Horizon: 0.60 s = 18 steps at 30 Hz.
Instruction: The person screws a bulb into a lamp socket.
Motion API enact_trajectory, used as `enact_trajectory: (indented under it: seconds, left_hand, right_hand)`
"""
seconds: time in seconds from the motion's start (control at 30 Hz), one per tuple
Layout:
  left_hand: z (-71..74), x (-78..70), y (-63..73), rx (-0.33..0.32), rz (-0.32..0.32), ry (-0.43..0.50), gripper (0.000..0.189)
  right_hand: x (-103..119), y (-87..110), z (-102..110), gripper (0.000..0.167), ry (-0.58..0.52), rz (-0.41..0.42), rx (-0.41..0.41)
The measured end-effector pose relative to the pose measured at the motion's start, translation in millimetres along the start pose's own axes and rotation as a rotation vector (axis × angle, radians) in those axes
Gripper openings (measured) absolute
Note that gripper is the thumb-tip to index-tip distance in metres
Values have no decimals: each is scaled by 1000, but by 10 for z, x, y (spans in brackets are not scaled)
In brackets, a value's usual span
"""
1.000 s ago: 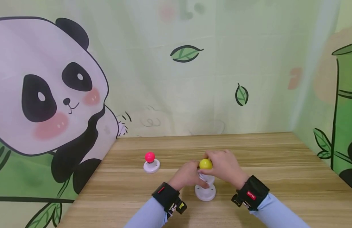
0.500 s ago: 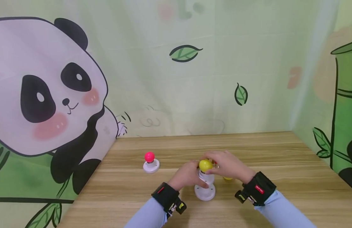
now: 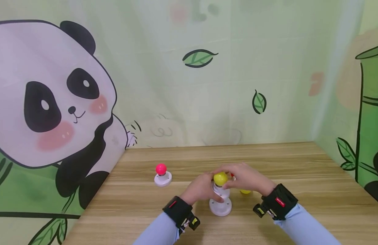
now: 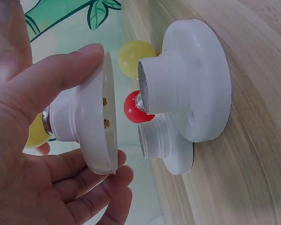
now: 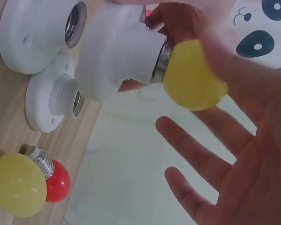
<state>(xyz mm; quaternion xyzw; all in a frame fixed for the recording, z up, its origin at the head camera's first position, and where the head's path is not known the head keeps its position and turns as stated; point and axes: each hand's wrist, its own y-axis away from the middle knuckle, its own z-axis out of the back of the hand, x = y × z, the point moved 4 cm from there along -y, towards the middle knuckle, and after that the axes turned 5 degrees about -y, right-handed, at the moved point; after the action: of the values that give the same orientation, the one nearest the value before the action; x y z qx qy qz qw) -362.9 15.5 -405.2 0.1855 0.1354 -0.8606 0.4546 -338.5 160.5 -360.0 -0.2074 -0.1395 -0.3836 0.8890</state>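
Observation:
My left hand [image 3: 199, 189] grips a white lamp holder [image 4: 93, 126] by its round base, thumb on one side and fingers on the other. It is raised off the table, and brass screws show in its hollow underside. A yellow bulb [image 3: 220, 178] sits in the socket, part of its metal screw cap visible at the rim in the right wrist view. My right hand [image 3: 245, 177] holds that bulb between thumb and forefinger; its other fingers are spread. Below stands a white lamp holder [image 3: 220, 208] with a bare socket, and a second one [image 5: 51, 96] beside it.
A loose yellow bulb [image 5: 18, 187] and a red bulb [image 5: 59, 183] lie together on the wooden table [image 3: 140, 217], right of the holders. Farther left stands a lamp holder [image 3: 163, 179] with a pinkish-red bulb [image 3: 161, 169]. A printed cloth [image 3: 219, 112] hangs behind.
My right hand has shifted slightly right and changed its grasp around the yellow bulb, uncovering the loose bulbs behind it. The left hand and its lamp holder stay put.

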Motion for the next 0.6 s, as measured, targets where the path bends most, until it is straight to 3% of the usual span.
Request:
enact_trajectory:
  seconds: [0.1,0.33,0.6]
  left_hand:
    - [-8,6,-10,7,-3,-4,69]
    - [-22,12,-33,20,-8,18,55]
    - [-30,23,-37,25,3,17,55]
  right_hand:
    - [30,-10,-12,47,55,-34,-50]
    - [69,-36,-69,48,298,-127,-198]
    - [55,-25,-76,44,277,-130,-215]
